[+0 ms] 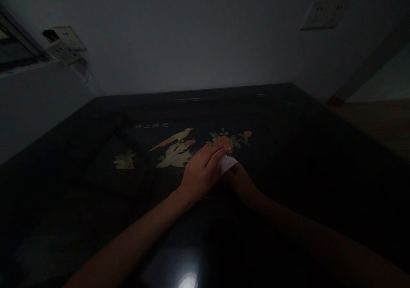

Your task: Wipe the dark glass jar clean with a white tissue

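White tissue (228,163) at frame centre, clamped in the left hand (201,167) beside the orange flower decoration (225,142). Right hand (241,182) adjoins it; its grip cannot be told in shadow.

white tissue (226,164): partly covered by left hand (202,167) | right hand (241,182): dim, grip seemingly hidden | forearms (137,241): cut off

Black tabletop (77,219) runs open toward the left and right of the frame — room to slide sideways. Mid-frame blocked: left hand (200,168) and right hand (241,181) close together, white tissue (227,164) between. Forearms slant across lower left and lower right. Wall (192,36) shuts off the top — far right too dark to judge.
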Demonstrator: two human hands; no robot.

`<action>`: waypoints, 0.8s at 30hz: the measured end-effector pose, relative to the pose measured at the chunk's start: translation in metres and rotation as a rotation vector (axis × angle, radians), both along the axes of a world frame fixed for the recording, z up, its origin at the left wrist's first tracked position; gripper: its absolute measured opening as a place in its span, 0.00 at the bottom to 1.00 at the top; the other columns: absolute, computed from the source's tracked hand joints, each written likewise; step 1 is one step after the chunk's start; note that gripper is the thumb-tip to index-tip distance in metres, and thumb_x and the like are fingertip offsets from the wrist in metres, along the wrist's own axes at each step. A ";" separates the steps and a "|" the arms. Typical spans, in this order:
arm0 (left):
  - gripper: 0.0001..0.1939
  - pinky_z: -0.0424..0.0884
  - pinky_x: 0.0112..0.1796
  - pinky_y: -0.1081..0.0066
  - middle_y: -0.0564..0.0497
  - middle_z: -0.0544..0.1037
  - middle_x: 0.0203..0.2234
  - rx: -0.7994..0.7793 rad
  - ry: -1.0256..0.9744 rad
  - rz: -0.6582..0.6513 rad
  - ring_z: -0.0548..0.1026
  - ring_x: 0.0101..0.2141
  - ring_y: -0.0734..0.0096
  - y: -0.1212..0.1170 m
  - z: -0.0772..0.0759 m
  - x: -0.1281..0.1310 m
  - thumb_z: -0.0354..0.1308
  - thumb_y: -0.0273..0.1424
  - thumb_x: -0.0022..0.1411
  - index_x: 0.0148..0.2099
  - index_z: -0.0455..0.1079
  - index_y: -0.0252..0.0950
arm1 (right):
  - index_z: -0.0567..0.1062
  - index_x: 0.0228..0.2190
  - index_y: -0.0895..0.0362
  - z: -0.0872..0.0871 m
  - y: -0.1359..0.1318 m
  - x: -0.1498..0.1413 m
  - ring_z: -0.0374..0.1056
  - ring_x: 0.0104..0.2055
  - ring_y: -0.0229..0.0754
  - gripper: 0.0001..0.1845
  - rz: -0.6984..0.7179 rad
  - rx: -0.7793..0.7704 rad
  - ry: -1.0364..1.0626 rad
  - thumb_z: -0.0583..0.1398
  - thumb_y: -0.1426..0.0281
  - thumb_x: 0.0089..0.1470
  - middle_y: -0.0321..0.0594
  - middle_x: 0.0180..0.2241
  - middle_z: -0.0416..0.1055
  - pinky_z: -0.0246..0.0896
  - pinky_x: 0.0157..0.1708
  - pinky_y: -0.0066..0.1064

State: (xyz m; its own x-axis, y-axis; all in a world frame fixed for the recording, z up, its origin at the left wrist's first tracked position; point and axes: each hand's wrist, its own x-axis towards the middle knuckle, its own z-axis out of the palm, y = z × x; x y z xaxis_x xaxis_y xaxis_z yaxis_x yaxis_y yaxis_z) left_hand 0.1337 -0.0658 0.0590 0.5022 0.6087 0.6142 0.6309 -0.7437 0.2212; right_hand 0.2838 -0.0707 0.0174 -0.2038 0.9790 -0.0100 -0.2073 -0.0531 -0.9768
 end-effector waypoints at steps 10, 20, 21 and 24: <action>0.18 0.68 0.49 0.60 0.43 0.74 0.48 -0.235 -0.009 0.083 0.70 0.49 0.61 -0.006 0.019 0.005 0.41 0.29 0.67 0.54 0.66 0.35 | 0.68 0.36 0.51 0.005 -0.002 -0.002 0.67 0.41 0.46 0.25 -0.034 0.074 0.002 0.69 0.57 0.38 0.35 0.34 0.71 0.62 0.42 0.37; 0.21 0.69 0.42 0.63 0.45 0.76 0.35 -0.489 -0.373 0.072 0.73 0.38 0.63 -0.001 0.014 0.003 0.37 0.36 0.69 0.42 0.71 0.34 | 0.68 0.34 0.51 0.005 -0.004 0.002 0.68 0.37 0.44 0.25 0.018 0.037 0.034 0.70 0.55 0.37 0.35 0.33 0.71 0.62 0.40 0.38; 0.22 0.69 0.40 0.64 0.46 0.76 0.34 -0.521 -0.452 0.082 0.73 0.36 0.64 -0.002 0.011 0.004 0.37 0.38 0.69 0.41 0.71 0.34 | 0.68 0.34 0.52 0.005 -0.004 0.002 0.68 0.36 0.44 0.25 0.014 0.022 0.036 0.70 0.55 0.37 0.35 0.33 0.70 0.62 0.39 0.37; 0.23 0.70 0.37 0.67 0.47 0.75 0.33 -0.607 -0.681 0.092 0.73 0.34 0.66 -0.004 0.003 0.007 0.38 0.42 0.68 0.42 0.71 0.34 | 0.68 0.35 0.52 0.003 -0.004 0.003 0.68 0.36 0.43 0.27 0.017 0.012 0.036 0.69 0.52 0.37 0.35 0.32 0.71 0.62 0.37 0.35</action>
State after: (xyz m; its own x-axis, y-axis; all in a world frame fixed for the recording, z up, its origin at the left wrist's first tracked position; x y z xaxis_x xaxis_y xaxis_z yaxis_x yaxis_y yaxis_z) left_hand 0.1406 -0.0699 0.0623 0.0824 0.9434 0.3213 0.2719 -0.3314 0.9035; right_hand 0.2870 -0.0744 0.0206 -0.2202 0.9754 0.0089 -0.2413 -0.0456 -0.9694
